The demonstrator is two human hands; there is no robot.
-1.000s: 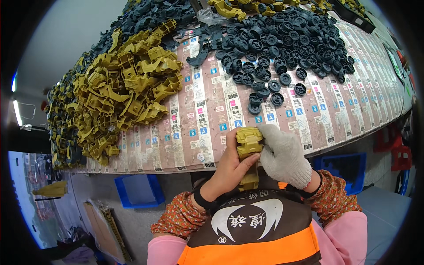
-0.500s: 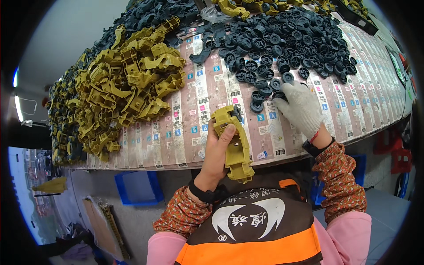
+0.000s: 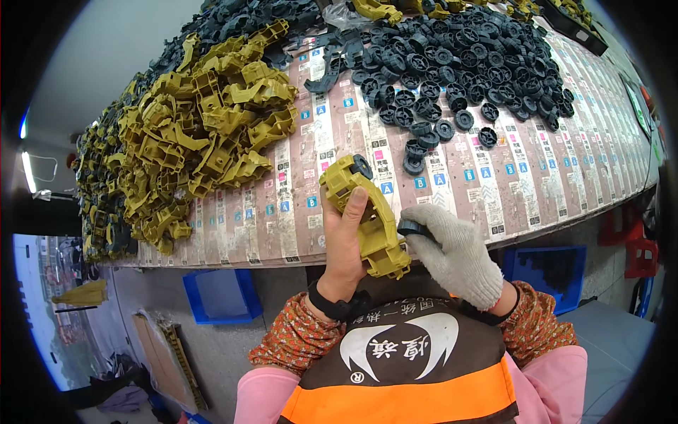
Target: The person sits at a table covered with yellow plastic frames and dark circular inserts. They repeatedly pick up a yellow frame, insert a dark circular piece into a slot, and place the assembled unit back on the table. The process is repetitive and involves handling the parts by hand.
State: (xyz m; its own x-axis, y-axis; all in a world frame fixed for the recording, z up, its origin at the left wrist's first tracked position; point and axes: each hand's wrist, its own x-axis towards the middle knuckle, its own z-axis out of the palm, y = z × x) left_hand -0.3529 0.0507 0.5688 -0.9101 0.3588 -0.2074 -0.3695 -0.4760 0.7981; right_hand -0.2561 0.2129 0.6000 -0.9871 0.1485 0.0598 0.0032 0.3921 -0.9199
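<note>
Grips a yellow car body (image 3: 374,222) in left hand (image 3: 344,244), with one dark wheel (image 3: 361,167) mounted, and pinches a loose wheel (image 3: 413,228), not yet fitted, in gloved right hand (image 3: 458,256).

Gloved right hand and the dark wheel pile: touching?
Apart. The head view shows bare tabletop between the gloved right hand and the dark wheel pile; the glove pinches one separate wheel.

Yellow body (image 3: 374,232) in left hand (image 3: 343,244), dark wheel (image 3: 414,227) in right hand (image 3: 458,258)
</note>
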